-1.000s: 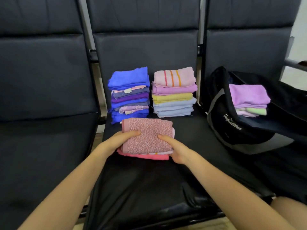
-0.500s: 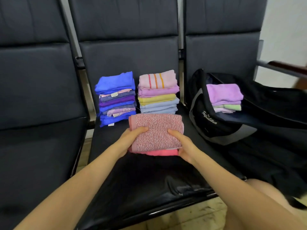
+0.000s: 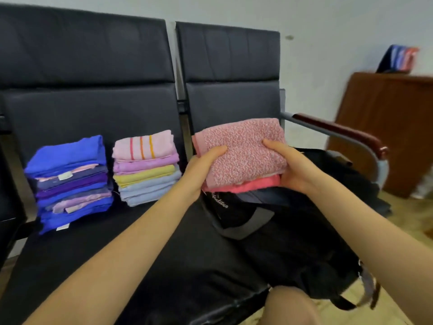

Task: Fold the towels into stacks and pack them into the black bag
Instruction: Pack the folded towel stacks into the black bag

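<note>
Both hands clamp a small stack of folded pink terry towels [image 3: 243, 156] in the air, directly above the open black fabric bag [image 3: 269, 221] on the right seat. The left hand [image 3: 206, 165] grips the stack's left edge, the right hand [image 3: 288, 165] its right edge, thumbs on top, fingers underneath. The stack's long axis runs left to right, tilted slightly toward the camera. Judged from this, the coming move is straight down into the bag; neither hand is clearly nearer.
</note>
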### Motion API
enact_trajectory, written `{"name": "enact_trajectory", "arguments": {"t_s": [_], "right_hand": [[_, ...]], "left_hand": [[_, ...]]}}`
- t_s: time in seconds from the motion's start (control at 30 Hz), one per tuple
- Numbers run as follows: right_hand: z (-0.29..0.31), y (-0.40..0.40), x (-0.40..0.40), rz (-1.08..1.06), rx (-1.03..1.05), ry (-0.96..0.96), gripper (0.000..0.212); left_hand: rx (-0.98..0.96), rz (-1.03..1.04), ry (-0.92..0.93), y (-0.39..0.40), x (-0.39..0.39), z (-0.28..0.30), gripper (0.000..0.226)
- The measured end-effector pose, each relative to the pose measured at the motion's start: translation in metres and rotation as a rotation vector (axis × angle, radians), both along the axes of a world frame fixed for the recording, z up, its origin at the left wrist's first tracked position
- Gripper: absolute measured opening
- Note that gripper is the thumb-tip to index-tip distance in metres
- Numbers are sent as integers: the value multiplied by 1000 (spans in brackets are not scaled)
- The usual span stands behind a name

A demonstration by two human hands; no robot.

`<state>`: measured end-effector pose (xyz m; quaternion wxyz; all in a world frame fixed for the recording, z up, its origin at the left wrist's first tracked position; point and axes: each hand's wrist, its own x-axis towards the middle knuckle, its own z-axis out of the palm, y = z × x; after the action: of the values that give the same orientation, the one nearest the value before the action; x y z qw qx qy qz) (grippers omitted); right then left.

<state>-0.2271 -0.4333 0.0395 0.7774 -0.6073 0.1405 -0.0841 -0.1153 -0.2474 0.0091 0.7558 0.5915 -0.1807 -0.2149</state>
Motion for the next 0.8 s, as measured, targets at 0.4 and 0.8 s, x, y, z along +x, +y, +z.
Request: {"name": "enact_trajectory", "arguments": {"t_s": [0.4, 0.8], "right_hand": [[-94, -104, 27, -161, -111, 441, 53], [-108, -111, 107, -98, -327, 387, 37]], "left_hand": [[295, -10, 181, -127, 34, -102, 86], [427, 165, 158, -121, 72, -112, 62]]}}
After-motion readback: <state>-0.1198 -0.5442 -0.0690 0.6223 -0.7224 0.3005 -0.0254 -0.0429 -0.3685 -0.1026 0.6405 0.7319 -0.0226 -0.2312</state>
